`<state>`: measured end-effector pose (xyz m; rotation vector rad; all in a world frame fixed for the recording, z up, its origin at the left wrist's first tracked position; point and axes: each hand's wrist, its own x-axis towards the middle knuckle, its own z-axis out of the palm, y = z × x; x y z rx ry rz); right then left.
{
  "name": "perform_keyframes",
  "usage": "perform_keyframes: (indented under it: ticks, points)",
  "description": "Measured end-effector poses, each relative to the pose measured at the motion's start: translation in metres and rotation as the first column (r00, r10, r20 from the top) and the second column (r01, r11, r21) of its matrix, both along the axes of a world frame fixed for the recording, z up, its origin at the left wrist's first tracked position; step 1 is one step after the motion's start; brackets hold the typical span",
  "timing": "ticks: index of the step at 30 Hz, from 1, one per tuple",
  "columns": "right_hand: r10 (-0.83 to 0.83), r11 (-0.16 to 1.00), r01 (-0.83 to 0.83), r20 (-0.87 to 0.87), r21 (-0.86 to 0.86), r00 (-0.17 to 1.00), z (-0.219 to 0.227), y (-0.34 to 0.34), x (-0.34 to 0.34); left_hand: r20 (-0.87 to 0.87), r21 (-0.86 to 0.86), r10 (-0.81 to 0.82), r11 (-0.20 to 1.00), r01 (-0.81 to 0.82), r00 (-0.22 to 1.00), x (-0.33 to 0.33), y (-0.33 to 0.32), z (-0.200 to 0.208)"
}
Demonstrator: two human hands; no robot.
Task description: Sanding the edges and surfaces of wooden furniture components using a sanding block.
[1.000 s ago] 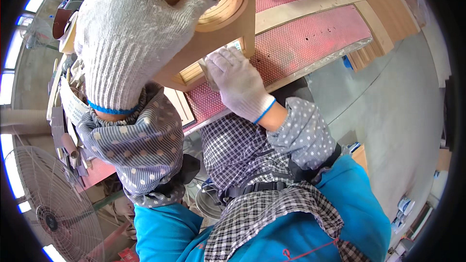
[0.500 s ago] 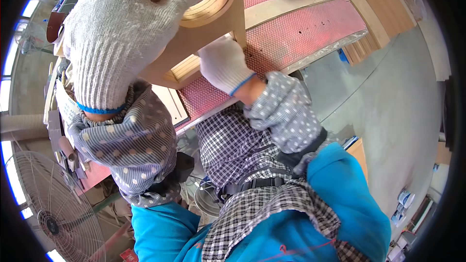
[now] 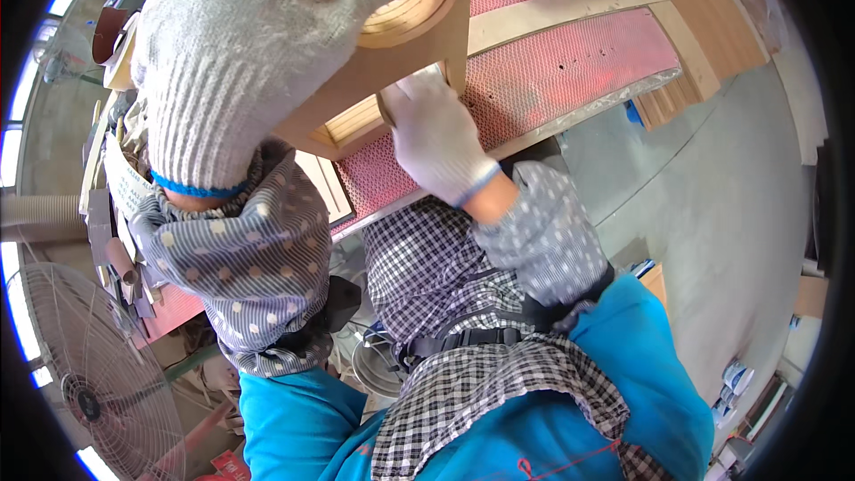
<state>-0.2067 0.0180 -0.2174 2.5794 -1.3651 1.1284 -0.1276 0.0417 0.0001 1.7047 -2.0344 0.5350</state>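
Note:
A wooden box [image 3: 347, 85] stands tilted over the bench, its face cut with a round hole with a layered rim and a rectangular opening below. My left hand [image 3: 236, 44], in a white knit glove, grips the box's left side, with the thumb laid across the face to the round hole. At the rectangular opening is my right hand [image 3: 436, 129], gloved as well. Its fingers are bent into the opening against the edge; a thin brownish edge shows beside them, but what they hold is not clear.
Pink dimpled matting [image 3: 570, 67] covers the bench, with a pale wood strip [image 3: 561, 18] across it. Stacked wooden boards [image 3: 690, 0] lie at the far right. A wire-caged fan [image 3: 89, 401] stands at the lower left, near a ribbed hose [image 3: 40, 218].
The box and my left hand have shifted slightly right in the picture. My right hand has moved right and a little down, showing more of its glove at the rectangular opening.

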Motion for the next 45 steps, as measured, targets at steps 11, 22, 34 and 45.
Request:
perform_keyframes:
  ticks: [11, 22, 34, 45]
  points:
    - [0.015, 0.993, -0.022, 0.056, 0.120, 0.998, -0.011, -0.001, 0.001, 0.020, 0.018, 0.007, 1.000, -0.008, 1.000, 0.008, -0.001, 0.006]
    - [0.056, 0.962, -0.067, 0.047, 0.263, 0.997, -0.008, 0.002, -0.003, 0.020, -0.062, -0.049, 0.997, 0.051, 0.999, 0.011, -0.003, -0.001]
    - [0.184, 0.982, -0.184, -0.003, 0.044, 0.983, -0.009, 0.015, 0.002, -0.012, -0.017, -0.040, 0.999, 0.040, 0.999, 0.013, -0.007, 0.002]
    - [0.238, 0.962, -0.251, -0.121, -0.110, 0.964, -0.012, 0.021, 0.021, 0.099, -0.080, 0.003, 0.997, 0.005, 0.995, 0.002, 0.000, -0.006]
